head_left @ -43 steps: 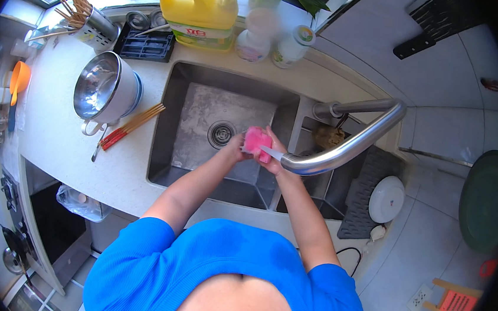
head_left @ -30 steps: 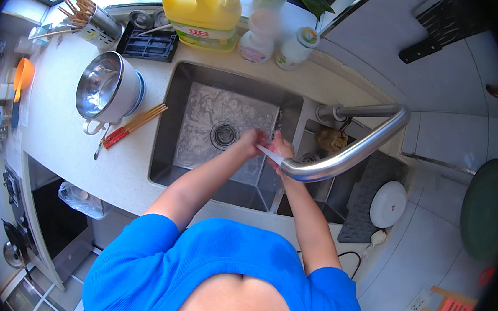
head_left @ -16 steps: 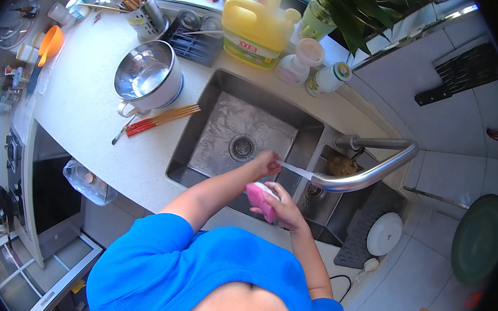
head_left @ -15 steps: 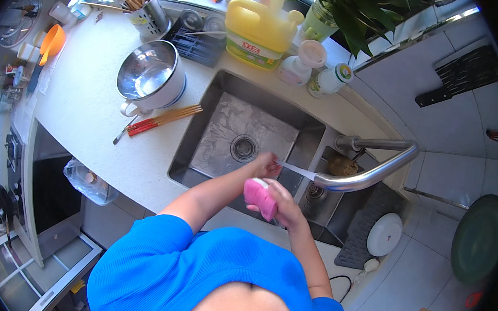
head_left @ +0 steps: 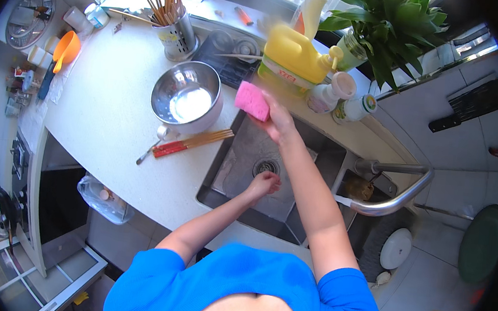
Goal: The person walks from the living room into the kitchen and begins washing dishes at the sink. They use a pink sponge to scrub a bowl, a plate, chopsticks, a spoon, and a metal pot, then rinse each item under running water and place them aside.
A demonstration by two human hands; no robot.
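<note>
The right hand [head_left: 277, 121] held a pink sponge [head_left: 252, 100], its fingers wrapped round one end. The sponge was up over the far edge of the sink [head_left: 233, 172], just beside a yellow soap jug [head_left: 293, 58]. The left hand [head_left: 263, 184] hung low in the sink near the drain [head_left: 266, 167], fingers curled in and holding nothing.

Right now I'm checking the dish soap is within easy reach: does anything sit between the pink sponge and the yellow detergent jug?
Nothing visible does. The right hand holds the pink sponge just in front of the yellow jug.
</note>
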